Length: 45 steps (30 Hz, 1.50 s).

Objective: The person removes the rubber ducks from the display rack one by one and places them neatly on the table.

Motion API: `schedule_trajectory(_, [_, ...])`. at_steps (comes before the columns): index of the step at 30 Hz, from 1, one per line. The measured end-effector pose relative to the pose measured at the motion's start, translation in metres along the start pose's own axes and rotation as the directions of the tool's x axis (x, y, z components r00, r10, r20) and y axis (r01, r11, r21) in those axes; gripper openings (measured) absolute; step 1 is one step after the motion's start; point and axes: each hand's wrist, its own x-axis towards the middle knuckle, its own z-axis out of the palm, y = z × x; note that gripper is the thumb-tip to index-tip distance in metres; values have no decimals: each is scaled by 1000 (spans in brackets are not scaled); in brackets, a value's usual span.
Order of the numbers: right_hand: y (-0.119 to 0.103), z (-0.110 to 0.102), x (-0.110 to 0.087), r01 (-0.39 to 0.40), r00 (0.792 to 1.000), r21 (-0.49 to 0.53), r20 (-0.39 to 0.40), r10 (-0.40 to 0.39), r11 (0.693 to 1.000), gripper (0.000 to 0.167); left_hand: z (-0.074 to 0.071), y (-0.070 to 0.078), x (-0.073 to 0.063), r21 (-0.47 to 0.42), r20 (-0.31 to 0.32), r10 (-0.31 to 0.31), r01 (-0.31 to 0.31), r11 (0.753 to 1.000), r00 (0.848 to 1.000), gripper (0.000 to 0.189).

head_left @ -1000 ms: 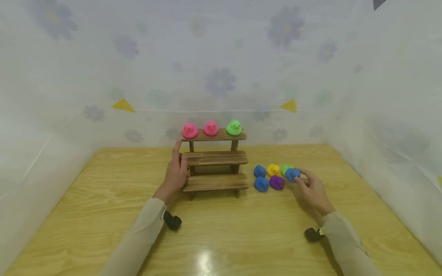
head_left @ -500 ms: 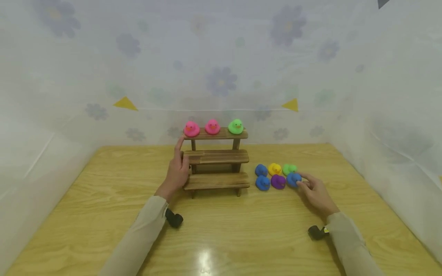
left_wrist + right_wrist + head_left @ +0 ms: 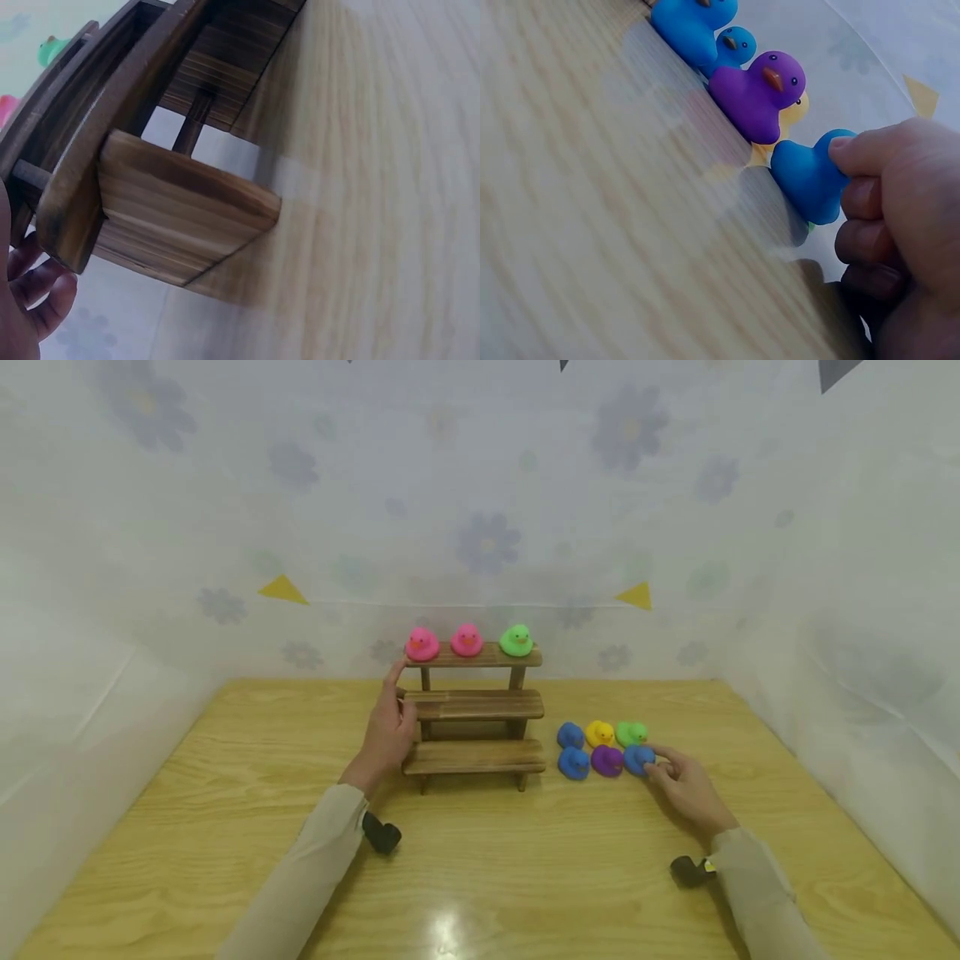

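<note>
My right hand [image 3: 688, 789] pinches a blue rubber duck [image 3: 806, 176], thumb on its head, at the right end of the front duck row. Beside it sit a purple duck [image 3: 607, 761] and another blue duck [image 3: 573, 763]. Behind are a blue [image 3: 570, 735], a yellow [image 3: 600, 734] and a green duck [image 3: 632, 734]. My left hand [image 3: 386, 731] holds the left end of a three-tier wooden stand [image 3: 474, 757], index finger reaching up to the top tier, other fingers bent at a plank's end in the left wrist view.
Two pink ducks [image 3: 467, 641] and a light green duck [image 3: 517, 641] stand on the top tier. A wood-grain table [image 3: 480, 877] lies beneath everything. White flowered sheeting [image 3: 390, 552] with yellow triangles [image 3: 283, 589] encloses the back and sides.
My right hand has lowered the blue duck from over the green duck to the front row, right of the purple one. The left hand stays at the stand. The head view has shifted slightly.
</note>
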Motion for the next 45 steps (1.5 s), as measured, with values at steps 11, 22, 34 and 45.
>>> schedule_trajectory(11, [3,1,0,61,998,50,-28,-60,997,46,-1,6,1,18,25,-50,49,999,998,69])
schedule_trajectory(22, [-11,-5,1,74,965,115,-258,-42,991,36,14,19,4,60,-158,-72,83,995,985,60])
schedule_trajectory(34, [-92,20,6,243,944,84,-251,-215,966,28,17,14,5,8,-170,-7,8,1000,985,64])
schedule_trajectory(45, [-139,43,38,305,932,42,-218,-289,951,24,16,8,3,2,-156,-31,32,999,987,65])
